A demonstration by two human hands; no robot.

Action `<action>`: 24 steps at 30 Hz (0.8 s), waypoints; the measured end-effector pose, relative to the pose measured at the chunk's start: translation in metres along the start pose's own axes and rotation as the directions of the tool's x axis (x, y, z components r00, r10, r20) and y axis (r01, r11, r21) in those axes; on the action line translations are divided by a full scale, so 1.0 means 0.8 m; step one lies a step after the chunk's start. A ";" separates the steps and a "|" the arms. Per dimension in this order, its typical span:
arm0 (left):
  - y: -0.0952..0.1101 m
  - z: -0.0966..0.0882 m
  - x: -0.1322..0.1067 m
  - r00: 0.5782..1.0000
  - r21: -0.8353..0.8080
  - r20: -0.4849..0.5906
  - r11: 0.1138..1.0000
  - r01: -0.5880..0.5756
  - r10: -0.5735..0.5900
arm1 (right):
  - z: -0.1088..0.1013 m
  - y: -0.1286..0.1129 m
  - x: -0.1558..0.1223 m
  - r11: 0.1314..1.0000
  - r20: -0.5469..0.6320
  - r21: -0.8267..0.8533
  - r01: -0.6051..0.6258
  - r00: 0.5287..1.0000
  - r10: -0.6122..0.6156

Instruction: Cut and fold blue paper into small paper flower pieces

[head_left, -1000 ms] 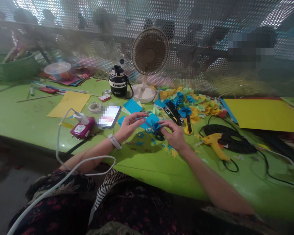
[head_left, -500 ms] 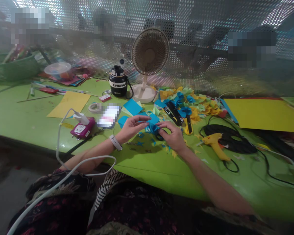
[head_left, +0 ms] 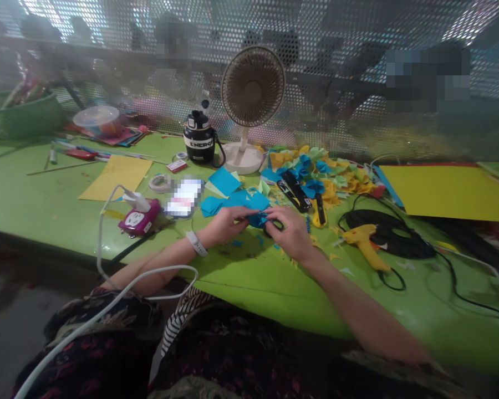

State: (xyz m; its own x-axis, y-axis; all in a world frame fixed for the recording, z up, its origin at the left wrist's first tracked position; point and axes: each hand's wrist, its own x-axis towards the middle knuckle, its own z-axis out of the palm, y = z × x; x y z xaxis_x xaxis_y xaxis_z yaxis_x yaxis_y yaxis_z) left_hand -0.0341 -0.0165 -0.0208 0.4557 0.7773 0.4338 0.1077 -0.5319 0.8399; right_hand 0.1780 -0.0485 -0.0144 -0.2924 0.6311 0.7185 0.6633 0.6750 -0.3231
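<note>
My left hand (head_left: 228, 223) and my right hand (head_left: 289, 233) meet low over the green table (head_left: 249, 271), both pinched on a small folded blue paper piece (head_left: 258, 219). A black scissors loop (head_left: 276, 225) shows by my right fingers. Flat blue paper squares (head_left: 233, 200) lie just behind my hands. Blue scraps are scattered on the table under them. A white watch is on my left wrist.
A pile of folded blue, yellow and green paper (head_left: 324, 172), a stapler (head_left: 294, 191), a yellow glue gun (head_left: 363, 244) with black cable, yellow sheets (head_left: 449, 191), a desk fan (head_left: 249, 105), a black bottle (head_left: 199, 141), a phone (head_left: 183, 197), a pink socket (head_left: 138, 217) and tape (head_left: 160, 182) lie around.
Both hands have come down closer to the table and drawn together, squeezing the blue paper into a smaller fold. The flat blue squares behind them now show.
</note>
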 end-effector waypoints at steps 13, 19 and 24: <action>-0.009 0.000 -0.003 0.999 0.086 -0.038 0.996 0.036 -0.033 | -0.002 -0.009 0.000 0.997 0.012 -0.053 0.058 0.998 -0.057; -0.008 -0.005 -0.004 0.988 0.265 0.072 0.952 -0.151 0.136 | -0.002 -0.017 0.002 1.000 -0.008 -0.010 0.026 1.000 -0.026; -0.012 -0.007 0.003 0.997 0.009 0.014 0.997 0.079 -0.079 | -0.021 -0.018 0.011 0.948 0.013 0.247 -0.199 0.979 0.202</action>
State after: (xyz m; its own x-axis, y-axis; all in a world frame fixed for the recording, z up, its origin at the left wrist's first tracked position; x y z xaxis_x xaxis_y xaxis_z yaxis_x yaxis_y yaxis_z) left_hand -0.0390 -0.0078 -0.0264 0.4581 0.8120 0.3617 0.1507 -0.4719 0.8687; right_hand 0.1772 -0.0592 0.0075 -0.1612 0.7597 0.6300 0.5170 0.6087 -0.6018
